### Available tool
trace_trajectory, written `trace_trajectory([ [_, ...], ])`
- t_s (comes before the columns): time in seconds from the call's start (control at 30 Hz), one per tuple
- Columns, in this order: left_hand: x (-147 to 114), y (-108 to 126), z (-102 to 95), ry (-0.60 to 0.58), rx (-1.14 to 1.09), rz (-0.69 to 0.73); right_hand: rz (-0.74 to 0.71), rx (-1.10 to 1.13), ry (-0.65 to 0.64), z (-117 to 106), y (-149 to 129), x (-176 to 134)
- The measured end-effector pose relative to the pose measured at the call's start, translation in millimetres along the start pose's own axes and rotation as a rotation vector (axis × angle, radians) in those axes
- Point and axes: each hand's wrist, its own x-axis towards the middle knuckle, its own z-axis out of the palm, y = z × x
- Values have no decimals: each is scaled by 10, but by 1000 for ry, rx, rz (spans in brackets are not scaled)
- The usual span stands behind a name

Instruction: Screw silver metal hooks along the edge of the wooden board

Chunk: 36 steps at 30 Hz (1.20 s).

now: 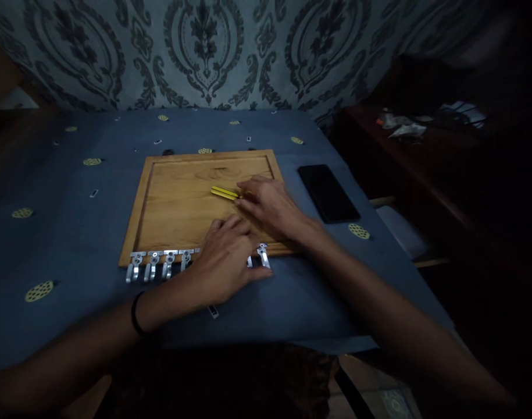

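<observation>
A wooden panel (pixel 178 203) with a raised frame lies flat on the table. Along its near edge runs a row of silver metal hooks (pixel 170 265). My left hand (pixel 224 256) rests palm down over the near edge, covering several hooks, its fingers bent onto the wood and its thumb stretched out to the right. The thumb lies beside the rightmost hook (pixel 263 255). Above the panel's middle, my right hand (pixel 270 203) has its thumb and forefinger closed at the right end of a slim yellow-and-black stick (pixel 224 193), like a pencil. The other right fingers are tucked under.
A black phone (pixel 329 192) lies right of the panel on the blue patterned tablecloth (pixel 95 221). A patterned curtain (pixel 204 52) hangs behind the table. To the right, dark furniture (pixel 422 157) holds small clutter, and a chair (pixel 399 233) stands beside the table.
</observation>
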Motion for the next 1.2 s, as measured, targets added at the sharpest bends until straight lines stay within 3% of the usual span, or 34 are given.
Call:
trace_trajectory([
  [0.23, -1, 9, -12, -1, 9, -2, 54, 5, -9, 92, -24, -40],
  [0.43, 5, 1, -2, -6, -7, 3, 81, 242, 174, 4, 116, -118],
  [0.53, 11, 7, -9, -11, -7, -5, 98, 449, 244, -126, 106, -317],
  [0.63, 18, 16, -20, -19, -15, -5, 124, 953, 339, -223, 40, -557],
  [0.73, 27, 23, -29, -51, -24, -17, 191, 1145, 384, -241, -14, -751],
  [0.87, 34, 25, -29, -67, -28, -28, 239, 1192, 412, -208, -42, -876],
  [1.03, 35, 28, -27, -62, -28, -27, 168, 1132, 525, -175, -119, -917],
  [1.2, 38, 35, -30, -54, -23, -30, 110, 1039, 551, -133, -211, -966],
])
